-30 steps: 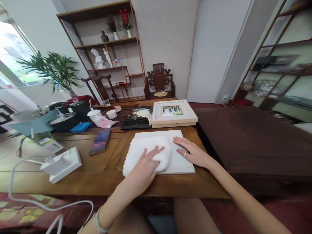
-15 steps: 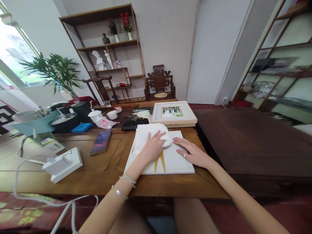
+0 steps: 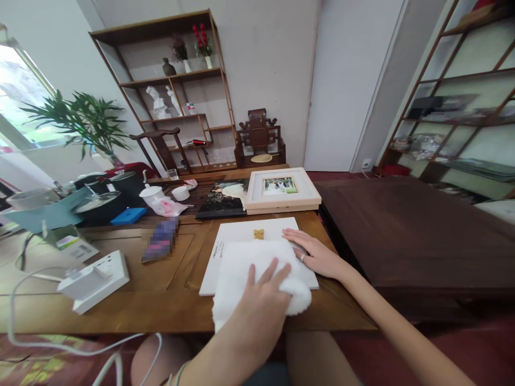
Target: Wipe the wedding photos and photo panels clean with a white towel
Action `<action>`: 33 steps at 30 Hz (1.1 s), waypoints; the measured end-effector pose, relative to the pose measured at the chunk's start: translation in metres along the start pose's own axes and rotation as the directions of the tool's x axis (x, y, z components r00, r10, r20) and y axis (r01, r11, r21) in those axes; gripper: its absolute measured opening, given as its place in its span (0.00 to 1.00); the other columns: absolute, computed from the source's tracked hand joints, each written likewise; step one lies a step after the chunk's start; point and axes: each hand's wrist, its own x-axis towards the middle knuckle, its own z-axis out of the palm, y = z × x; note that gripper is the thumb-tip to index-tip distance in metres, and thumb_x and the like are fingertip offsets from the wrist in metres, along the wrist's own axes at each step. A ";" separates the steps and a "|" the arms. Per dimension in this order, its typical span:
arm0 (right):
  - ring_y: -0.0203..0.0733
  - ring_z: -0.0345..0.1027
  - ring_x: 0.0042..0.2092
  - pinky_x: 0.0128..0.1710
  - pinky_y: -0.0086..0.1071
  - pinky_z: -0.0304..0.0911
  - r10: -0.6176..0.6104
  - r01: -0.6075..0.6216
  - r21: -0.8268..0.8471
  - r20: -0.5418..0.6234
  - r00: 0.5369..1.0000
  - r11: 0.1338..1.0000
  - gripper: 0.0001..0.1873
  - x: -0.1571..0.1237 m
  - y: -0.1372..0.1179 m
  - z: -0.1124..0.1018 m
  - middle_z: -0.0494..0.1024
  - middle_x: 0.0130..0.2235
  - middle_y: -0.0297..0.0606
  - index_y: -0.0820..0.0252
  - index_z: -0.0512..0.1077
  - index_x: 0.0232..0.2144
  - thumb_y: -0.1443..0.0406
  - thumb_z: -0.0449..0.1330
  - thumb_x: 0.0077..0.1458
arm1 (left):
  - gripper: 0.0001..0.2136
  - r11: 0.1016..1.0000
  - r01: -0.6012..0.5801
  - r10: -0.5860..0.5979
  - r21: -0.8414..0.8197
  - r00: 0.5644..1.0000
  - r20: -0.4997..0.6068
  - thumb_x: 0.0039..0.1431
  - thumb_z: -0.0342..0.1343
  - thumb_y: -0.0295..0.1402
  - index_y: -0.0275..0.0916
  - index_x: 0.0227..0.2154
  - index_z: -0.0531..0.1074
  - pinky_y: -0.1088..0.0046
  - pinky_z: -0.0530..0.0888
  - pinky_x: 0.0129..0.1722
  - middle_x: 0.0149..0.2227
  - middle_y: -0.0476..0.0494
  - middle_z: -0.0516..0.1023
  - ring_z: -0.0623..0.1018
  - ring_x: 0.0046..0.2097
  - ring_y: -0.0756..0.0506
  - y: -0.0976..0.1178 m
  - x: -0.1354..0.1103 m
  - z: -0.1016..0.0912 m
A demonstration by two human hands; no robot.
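A person's left hand [image 3: 261, 303] presses flat, fingers spread, on a fluffy white cloth [image 3: 243, 260] at the near edge of the wooden desk [image 3: 177, 300]. The cloth lies directly under the palm. It bunches beside the thumb and covers the near half of a white board [image 3: 237, 231] lying flat on the desk. The right hand [image 3: 316, 256], open with its fingers laid together and a ring on one, rests on the board's right edge, just beside the cloth. A small gold mark [image 3: 258, 234] shows on the bare far part of the board.

Beyond the board, toward the desk's far edge, a light-framed photograph [image 3: 281, 190] sits beside a dark print [image 3: 223, 199]. On the left half of the desk are a white power strip [image 3: 94, 276] near the front edge, and a blue box [image 3: 127, 215] and a white teapot [image 3: 151, 194] farther back.
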 end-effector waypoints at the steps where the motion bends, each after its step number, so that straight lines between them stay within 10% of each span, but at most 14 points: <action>1: 0.48 0.53 0.63 0.62 0.50 0.49 0.004 -0.004 0.004 -0.007 1.000 1.000 0.23 0.000 0.000 0.000 0.64 0.60 0.46 0.60 0.66 0.55 0.66 0.50 0.57 | 0.15 1.000 0.027 -0.027 0.001 0.999 -0.034 0.57 0.46 0.21 0.40 0.42 0.73 0.42 0.58 0.58 0.63 0.44 0.57 0.52 0.65 0.37 -0.005 0.005 -0.001; 10: 0.49 0.52 0.63 0.62 0.51 0.48 -0.019 0.020 0.062 -0.023 1.000 0.998 0.25 -0.001 0.006 0.004 0.63 0.61 0.47 0.61 0.65 0.55 0.69 0.52 0.53 | 0.15 0.937 0.330 -0.306 0.114 0.933 -0.190 0.62 0.43 0.25 0.37 0.45 0.74 0.33 0.58 0.53 0.63 0.32 0.55 0.53 0.63 0.26 -0.003 0.061 0.019; 17: 0.47 0.52 0.63 0.62 0.51 0.47 -0.037 0.037 0.055 -0.011 0.999 0.998 0.31 -0.001 0.006 0.001 0.63 0.61 0.41 0.55 0.65 0.56 0.74 0.50 0.48 | 0.13 0.992 0.117 -0.107 0.050 0.981 -0.163 0.62 0.47 0.32 0.43 0.42 0.77 0.30 0.59 0.52 0.63 0.39 0.55 0.55 0.62 0.23 0.037 0.024 0.046; 25: 0.48 0.54 0.62 0.62 0.49 0.49 -0.006 0.007 0.025 -0.044 0.999 1.000 0.22 0.000 0.001 0.003 0.65 0.60 0.45 0.58 0.66 0.54 0.64 0.52 0.57 | 0.15 0.988 0.132 -0.125 0.085 0.989 -0.078 0.58 0.44 0.20 0.31 0.45 0.70 0.45 0.63 0.54 0.56 0.28 0.66 0.63 0.59 0.31 -0.035 0.046 -0.020; 33: 0.49 0.58 0.60 0.60 0.49 0.53 -0.058 0.058 0.006 -0.062 0.996 0.998 0.21 0.002 0.000 0.003 0.67 0.58 0.42 0.54 0.66 0.54 0.66 0.52 0.57 | 0.13 0.998 -0.043 0.049 0.051 0.989 -0.139 0.65 0.41 0.32 0.37 0.36 0.71 0.71 0.68 0.49 0.43 0.43 0.76 0.74 0.48 0.45 -0.065 0.116 -0.028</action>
